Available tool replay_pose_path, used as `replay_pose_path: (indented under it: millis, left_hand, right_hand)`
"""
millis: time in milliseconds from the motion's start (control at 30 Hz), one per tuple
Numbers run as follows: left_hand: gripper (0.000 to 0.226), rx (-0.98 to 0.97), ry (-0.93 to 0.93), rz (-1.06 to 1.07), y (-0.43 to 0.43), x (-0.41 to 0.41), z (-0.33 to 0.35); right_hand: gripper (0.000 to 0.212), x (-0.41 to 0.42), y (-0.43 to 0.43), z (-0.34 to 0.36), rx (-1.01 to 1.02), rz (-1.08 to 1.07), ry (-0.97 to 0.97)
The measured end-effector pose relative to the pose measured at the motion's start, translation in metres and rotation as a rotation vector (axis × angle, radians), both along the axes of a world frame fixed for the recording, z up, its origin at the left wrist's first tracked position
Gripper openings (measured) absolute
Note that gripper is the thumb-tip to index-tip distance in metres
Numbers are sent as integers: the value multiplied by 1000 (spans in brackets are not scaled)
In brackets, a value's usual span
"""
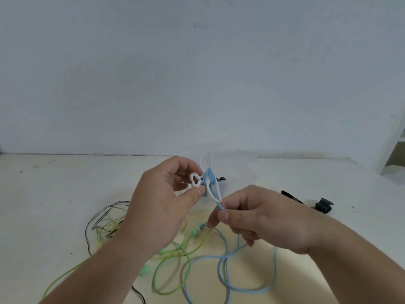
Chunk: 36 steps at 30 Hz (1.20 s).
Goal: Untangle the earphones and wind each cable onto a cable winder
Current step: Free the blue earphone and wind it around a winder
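Observation:
My left hand (162,207) pinches a small white cable winder (195,180) above the table, with several turns of light blue earphone cable (209,175) wrapped on it. My right hand (260,220) pinches the same blue cable (226,273) just below the winder, holding it taut; the rest hangs down and loops on the table. A green earphone cable (171,255) with mint earbuds lies loose under my hands. A black cable (98,218) lies tangled with yellow-green cable at the left.
A clear plastic container (236,167) stands behind my hands, holding dark winders (221,179). Two black cable winders (291,196) (324,205) lie on the white table to the right. A wall rises close behind the table; a shelf edge shows at far right.

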State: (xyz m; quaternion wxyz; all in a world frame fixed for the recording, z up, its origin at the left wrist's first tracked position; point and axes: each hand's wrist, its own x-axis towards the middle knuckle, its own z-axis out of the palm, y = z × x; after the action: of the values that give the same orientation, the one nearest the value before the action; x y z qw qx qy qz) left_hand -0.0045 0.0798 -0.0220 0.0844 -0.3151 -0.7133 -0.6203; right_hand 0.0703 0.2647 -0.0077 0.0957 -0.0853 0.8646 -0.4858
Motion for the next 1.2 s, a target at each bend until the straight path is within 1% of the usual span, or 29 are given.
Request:
replay_pose_path:
  millis: [67, 233, 333, 433, 500, 600, 667, 700, 767, 833, 933, 1000, 1033, 1100, 1200]
  left_hand:
    - [37, -29, 16, 24, 1, 1, 0]
    - [33, -88, 93, 55, 2, 4, -3]
    - [33, -87, 107, 59, 0, 3, -3]
    - [36, -128, 191, 121, -1, 1, -3]
    - [37, -178, 251, 144, 1, 2, -6]
    - [35, -267, 323, 147, 4, 4, -9]
    - [35, -303, 339, 115, 4, 4, -10]
    - [35, -326, 338, 89, 4, 4, -10]
    - [34, -375, 317, 30, 5, 6, -10]
    - [34, -390, 269, -16, 5, 8, -11]
    - [35, -348, 154, -88, 6, 10, -10]
    - [34, -270, 35, -170, 6, 14, -6]
    - [32, -230, -13, -209, 6, 15, -4]
    - [28, -165, -73, -276, 7, 17, -2]
    - [21, -41, -105, -301, 9, 16, -2]
  right_hand:
    - [25, 1, 0, 1, 10, 1, -5]
    - [22, 3, -1, 1, 26, -7, -11]
    - [21, 4, 4, 4, -32, -65, 0]
    - [21, 6, 6, 9, -79, -84, 13]
    - [22, 7, 3, 9, -77, -39, 23]
    - [28, 7, -3, 9, 6, -15, 93]
    - [34, 6, -2, 9, 114, -65, 200]
    - [32, 6, 0, 10, 145, -106, 260]
    - [26, 5, 4, 12, 133, -209, 355]
    - [25, 5, 8, 13, 93, -290, 412]
    - [26, 0, 9, 10, 97, -386, 467]
    - [27, -3, 10, 9, 96, -472, 492]
    - [27, -4, 11, 9, 92, -506, 486]
    - [28, -4, 13, 6, 80, -535, 416]
    - [42, -8, 11, 1, 112, -467, 236]
